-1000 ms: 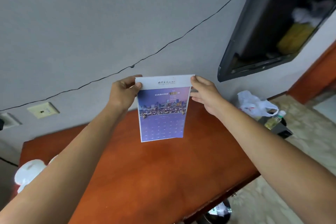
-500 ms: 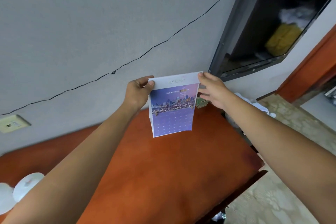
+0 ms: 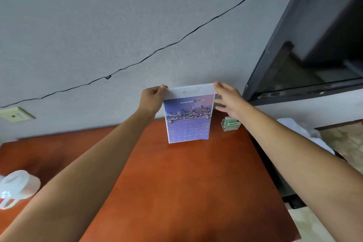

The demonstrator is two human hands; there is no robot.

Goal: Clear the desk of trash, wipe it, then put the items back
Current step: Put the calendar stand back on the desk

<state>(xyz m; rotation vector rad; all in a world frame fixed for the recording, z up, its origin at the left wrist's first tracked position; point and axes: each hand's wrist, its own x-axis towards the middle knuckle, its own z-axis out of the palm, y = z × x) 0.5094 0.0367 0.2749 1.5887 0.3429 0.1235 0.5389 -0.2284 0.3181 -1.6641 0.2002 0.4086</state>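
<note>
Purple calendar (image 3: 188,119), one, upright on desk (image 3: 186,182); left hand (image 3: 151,100) pinching it, right hand (image 3: 228,98) loose-fingered.

So all you really get of the person here is two arms and two hands. The left hand (image 3: 152,98) and right hand (image 3: 228,99) are both bare, no gloves, no rings that I can make out. Both forearms are uncovered all the way to the bottom edge of the shot, no sleeves, no watch or bracelet on either wrist. Nails look short and plain.
</note>
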